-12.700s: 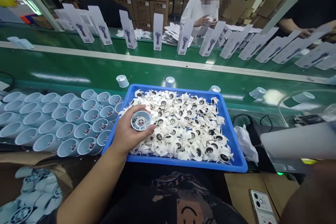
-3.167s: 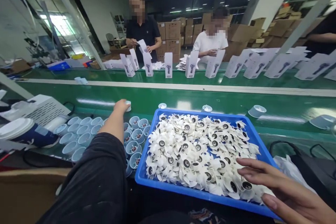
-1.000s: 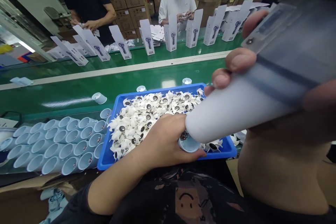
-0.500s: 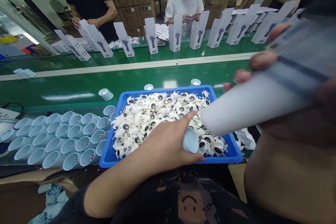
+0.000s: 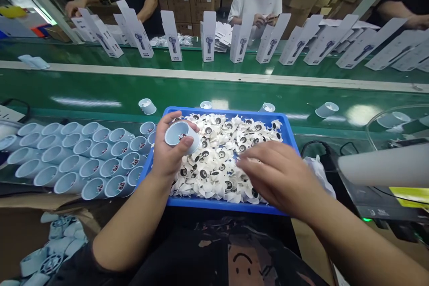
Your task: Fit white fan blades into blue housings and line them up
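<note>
My left hand (image 5: 167,154) is wrapped round a light blue plastic cup-shaped housing (image 5: 178,133), its mouth tilted up toward me, with small dark and reddish parts at the bottom. It hangs over the left part of a blue tray (image 5: 231,208) heaped with white fan impellers (image 5: 214,161) with black-ringed hubs. Over the tray's right half, my right hand (image 5: 279,172) reaches in from the right. Its fingers are stretched out and slightly bent, fingertips close to the impellers; nothing shows in them.
Rows of similar blue housings (image 5: 75,163) stand left of the tray. A thick white cylinder (image 5: 385,165) juts in at right above a dark device (image 5: 372,203). Several housings lie on the green belt (image 5: 100,85). Beyond are open white cartons (image 5: 209,38) and co-workers. A box of blue parts (image 5: 50,250) sits lower left.
My right hand has let go of the white cylinder and moved left over the tray. My left hand has moved up and left with the housing, turning its mouth into view. The camera view has shifted.
</note>
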Demonstrator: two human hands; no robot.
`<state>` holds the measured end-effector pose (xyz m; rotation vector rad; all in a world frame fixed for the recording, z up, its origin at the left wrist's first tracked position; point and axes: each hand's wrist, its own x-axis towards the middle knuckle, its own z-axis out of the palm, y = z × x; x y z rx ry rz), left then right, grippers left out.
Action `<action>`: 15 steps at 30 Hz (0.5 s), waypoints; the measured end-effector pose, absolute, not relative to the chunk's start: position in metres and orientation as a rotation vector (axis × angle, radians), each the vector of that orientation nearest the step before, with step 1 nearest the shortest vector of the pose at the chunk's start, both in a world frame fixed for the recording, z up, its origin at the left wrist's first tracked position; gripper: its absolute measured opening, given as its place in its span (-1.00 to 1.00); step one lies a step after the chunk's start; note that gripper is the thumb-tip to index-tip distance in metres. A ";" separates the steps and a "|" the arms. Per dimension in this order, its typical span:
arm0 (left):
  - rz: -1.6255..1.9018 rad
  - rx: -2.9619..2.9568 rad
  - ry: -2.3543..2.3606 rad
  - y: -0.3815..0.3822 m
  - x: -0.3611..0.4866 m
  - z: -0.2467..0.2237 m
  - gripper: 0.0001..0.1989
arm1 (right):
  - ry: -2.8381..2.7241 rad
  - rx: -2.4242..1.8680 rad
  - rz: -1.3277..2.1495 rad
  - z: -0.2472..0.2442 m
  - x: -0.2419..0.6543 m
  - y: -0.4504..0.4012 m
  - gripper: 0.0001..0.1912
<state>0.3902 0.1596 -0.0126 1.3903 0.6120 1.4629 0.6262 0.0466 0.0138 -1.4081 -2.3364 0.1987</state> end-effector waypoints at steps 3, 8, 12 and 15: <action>1.444 1.304 0.643 0.160 0.385 -0.013 -0.40 | -2.625 -1.527 0.464 -0.013 0.620 0.073 -0.91; 1.385 1.302 0.728 0.159 0.382 -0.021 -0.33 | -2.808 -1.731 0.748 -0.024 0.618 0.097 -0.85; 1.285 1.374 0.834 0.156 0.387 -0.025 -0.32 | -2.843 -1.858 0.805 -0.012 0.610 0.100 -0.86; 1.250 1.502 0.850 0.151 0.389 -0.023 -0.44 | -2.742 -1.896 0.737 -0.005 0.609 0.094 -0.85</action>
